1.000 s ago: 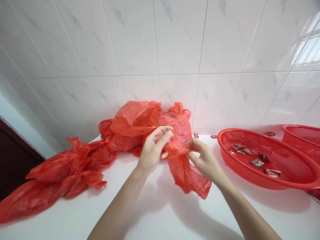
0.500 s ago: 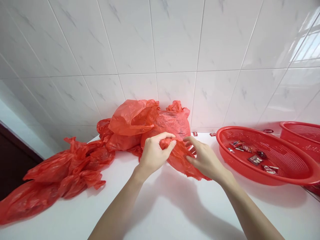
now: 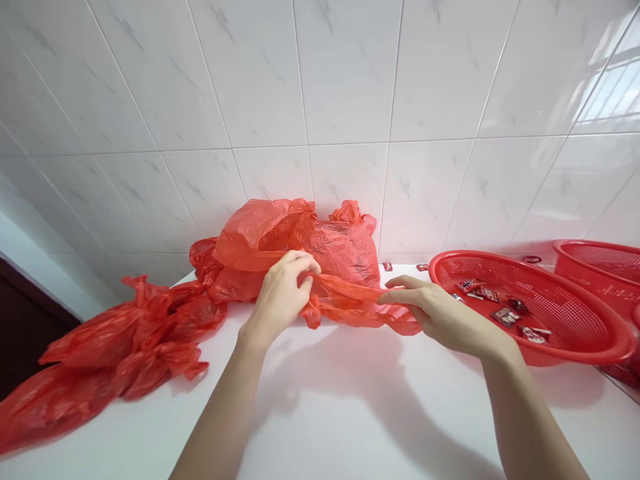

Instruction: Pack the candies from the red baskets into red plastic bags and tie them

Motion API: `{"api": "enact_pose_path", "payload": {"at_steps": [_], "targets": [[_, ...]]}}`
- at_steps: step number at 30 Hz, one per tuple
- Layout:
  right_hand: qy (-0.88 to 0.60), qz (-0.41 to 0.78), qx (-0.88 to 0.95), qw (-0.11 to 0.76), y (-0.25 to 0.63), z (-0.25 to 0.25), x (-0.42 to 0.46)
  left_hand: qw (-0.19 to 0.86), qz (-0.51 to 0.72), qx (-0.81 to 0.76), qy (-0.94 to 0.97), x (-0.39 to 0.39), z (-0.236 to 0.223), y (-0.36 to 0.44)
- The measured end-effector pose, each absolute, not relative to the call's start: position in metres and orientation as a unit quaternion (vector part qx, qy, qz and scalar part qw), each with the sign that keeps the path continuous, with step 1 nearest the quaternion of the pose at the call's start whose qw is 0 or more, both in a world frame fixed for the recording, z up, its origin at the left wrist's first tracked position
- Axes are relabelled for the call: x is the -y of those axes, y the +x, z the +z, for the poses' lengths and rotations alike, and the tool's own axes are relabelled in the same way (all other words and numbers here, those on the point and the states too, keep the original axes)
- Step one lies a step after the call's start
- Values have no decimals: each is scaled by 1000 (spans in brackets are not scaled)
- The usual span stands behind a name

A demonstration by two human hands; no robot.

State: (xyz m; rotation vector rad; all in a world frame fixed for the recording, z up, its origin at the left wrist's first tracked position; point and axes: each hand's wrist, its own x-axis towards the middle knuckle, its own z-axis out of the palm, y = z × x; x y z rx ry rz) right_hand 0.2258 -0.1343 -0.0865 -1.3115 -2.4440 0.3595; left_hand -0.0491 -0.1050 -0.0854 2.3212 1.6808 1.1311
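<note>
Between my hands a thin red plastic bag (image 3: 350,301) is stretched sideways above the white table. My left hand (image 3: 284,288) pinches its left end, with fingers curled over the film. At the other end my right hand (image 3: 433,308) grips the bag between thumb and fingers. Just behind it, against the tiled wall, sits a pile of red plastic bags (image 3: 345,250), bulging and crumpled. Part of the held bag overlaps the pile, so where one stops and the other starts is hard to make out.
To the right stands a red plastic basket (image 3: 590,333) holding several small wrapped packets (image 3: 506,316). A second red basket (image 3: 600,267) is behind it. Knotted red bags (image 3: 100,340) lie along the left side of the white table (image 3: 340,413). Small red wrappers (image 3: 387,267) lie by the wall.
My hands have moved apart, the left one leftward and the right one rightward. The bag, bunched and hanging before, is now drawn out lengthwise between them.
</note>
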Motion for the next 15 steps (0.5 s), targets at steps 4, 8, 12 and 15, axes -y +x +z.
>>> {"api": "enact_pose_path", "payload": {"at_steps": [4, 8, 12, 15], "targets": [[-449, 102, 868, 186, 218, -92, 133, 57, 285, -504, 813, 114, -93, -30], [-446, 94, 865, 210, 210, -100, 128, 74, 153, -556, 813, 115, -107, -11], [-446, 91, 849, 269, 210, -102, 126, 108, 153, -571, 800, 107, -119, -1], [-464, 71, 834, 290, 214, -101, 126, 115, 168, -575, 793, 104, -122, -2]]}}
